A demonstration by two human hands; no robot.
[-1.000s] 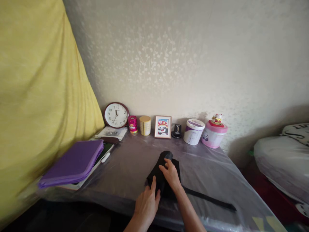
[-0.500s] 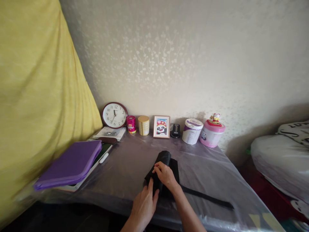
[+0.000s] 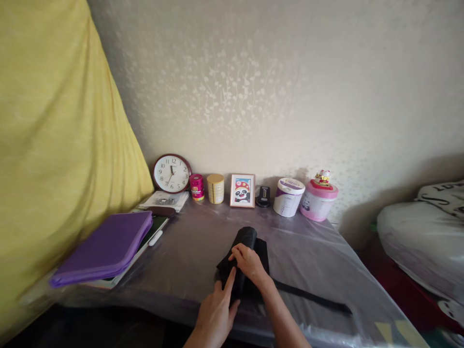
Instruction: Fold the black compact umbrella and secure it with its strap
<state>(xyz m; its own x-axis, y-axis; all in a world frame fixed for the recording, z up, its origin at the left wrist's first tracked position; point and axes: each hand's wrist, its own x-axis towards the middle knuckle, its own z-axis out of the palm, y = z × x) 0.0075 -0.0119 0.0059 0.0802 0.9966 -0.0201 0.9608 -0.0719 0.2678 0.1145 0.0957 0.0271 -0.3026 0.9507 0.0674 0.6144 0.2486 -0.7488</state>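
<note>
A black rolled-up cloth [image 3: 245, 237] lies on the table in front of me, one flat layer showing at its right side. From it a long black strap [image 3: 315, 297] trails to the right across the tabletop. My right hand [image 3: 248, 263] is closed over the top of the roll, fingers curled and pinching the fabric near its left edge. Lower down, my left hand [image 3: 217, 307] rests against the near left part of the roll. Its index finger is stretched out towards the right fingertips and its thumb is apart. The cloth under both hands is partly hidden.
Plastic film covers the table [image 3: 195, 241]. At the left lie a purple folder [image 3: 105, 246] and a white pen-like object [image 3: 155, 238]. Along the wall stand a clock [image 3: 172, 173], a picture frame [image 3: 242, 191] and several tubs, including a white-and-purple one [image 3: 289, 198]. A yellow curtain [image 3: 65, 145] hangs left.
My left index finger has moved slightly up and right, nearer the right fingertips, and my left hand has shifted a little. My right hand and the roll stay nearly in place.
</note>
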